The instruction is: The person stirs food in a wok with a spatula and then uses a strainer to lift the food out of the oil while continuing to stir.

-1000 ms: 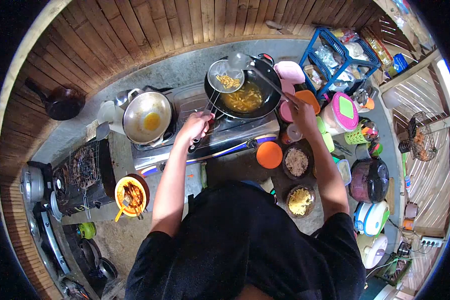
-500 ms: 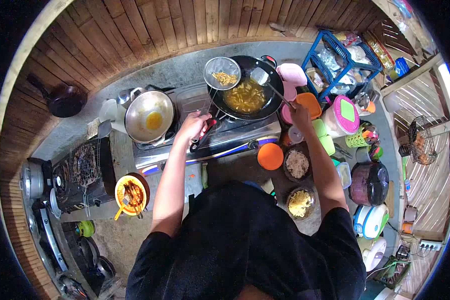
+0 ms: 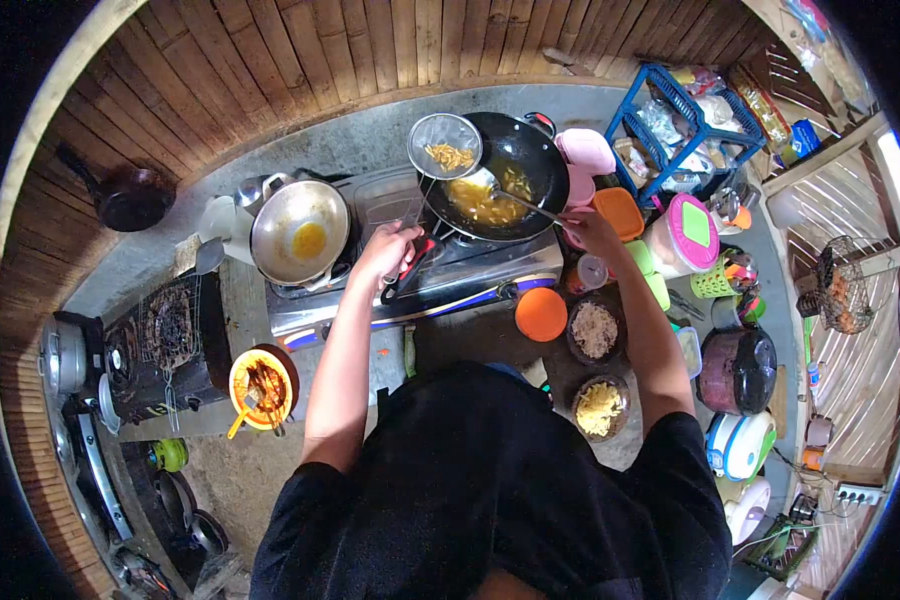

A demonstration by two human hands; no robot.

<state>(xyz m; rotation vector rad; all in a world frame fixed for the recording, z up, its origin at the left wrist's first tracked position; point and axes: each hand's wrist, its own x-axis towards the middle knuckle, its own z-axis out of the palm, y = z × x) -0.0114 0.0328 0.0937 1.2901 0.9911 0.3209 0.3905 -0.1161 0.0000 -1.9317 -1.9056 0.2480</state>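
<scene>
My left hand (image 3: 388,250) grips the handle of a wire strainer (image 3: 444,146) that hangs over the left rim of a black wok (image 3: 530,150) and carries a few fried yellow strips. My right hand (image 3: 587,227) holds the long handle of a metal spatula (image 3: 490,186) whose blade dips into the oil among the frying strips (image 3: 485,200). The wok sits on the right burner of a two-burner gas stove (image 3: 440,285).
A steel wok (image 3: 298,232) with yellow liquid occupies the left burner. Right of the stove are an orange lid (image 3: 541,313), two bowls of shredded food (image 3: 595,330), pink containers (image 3: 582,152), a blue rack (image 3: 685,115) and a dark pot (image 3: 737,368). A plate of fried food (image 3: 261,387) lies left.
The spatula came down from above the strainer into the oil in the wok, and my right hand drew back toward me. The strainer stayed over the wok's left rim.
</scene>
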